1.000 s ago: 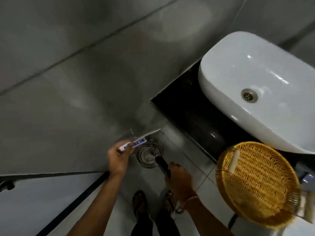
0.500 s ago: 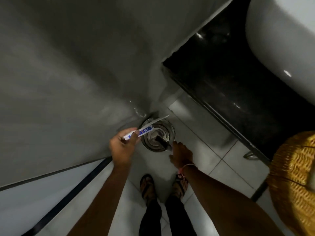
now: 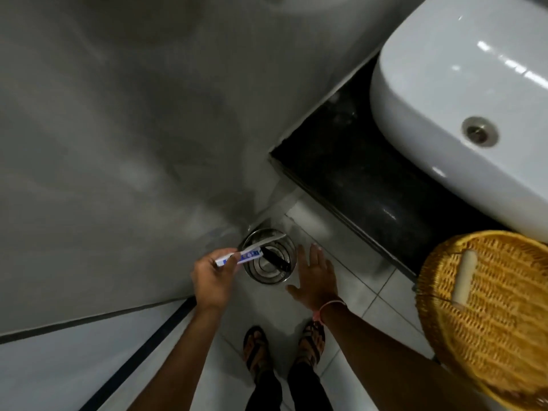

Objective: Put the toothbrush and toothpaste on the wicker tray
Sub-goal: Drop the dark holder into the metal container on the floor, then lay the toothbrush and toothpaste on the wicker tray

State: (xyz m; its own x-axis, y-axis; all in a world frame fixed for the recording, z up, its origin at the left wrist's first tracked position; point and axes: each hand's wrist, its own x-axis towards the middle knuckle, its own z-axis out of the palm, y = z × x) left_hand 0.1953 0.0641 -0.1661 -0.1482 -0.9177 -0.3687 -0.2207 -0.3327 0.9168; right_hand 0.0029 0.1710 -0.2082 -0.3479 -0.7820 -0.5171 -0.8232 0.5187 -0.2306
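Observation:
My left hand (image 3: 212,280) pinches a white and blue toothpaste tube (image 3: 240,256), whose flat end reaches over a steel cup (image 3: 268,280). A dark toothbrush (image 3: 275,258) leans inside that cup. My right hand (image 3: 315,280) hovers just right of the cup, fingers spread, holding nothing. The round wicker tray (image 3: 501,330) sits at the right edge on the counter's near end, well to the right of both hands. A small white stick-like object (image 3: 465,277) lies on it.
A white basin (image 3: 462,84) sits on a black counter (image 3: 355,173) at the upper right. A grey wall fills the left and top. My sandalled feet (image 3: 284,348) stand on pale floor tiles below the cup.
My right hand lowered the dark toothbrush into the steel cup and let go; it is now open beside the cup. My left hand kept the toothpaste. The view swung back towards the basin and tray.

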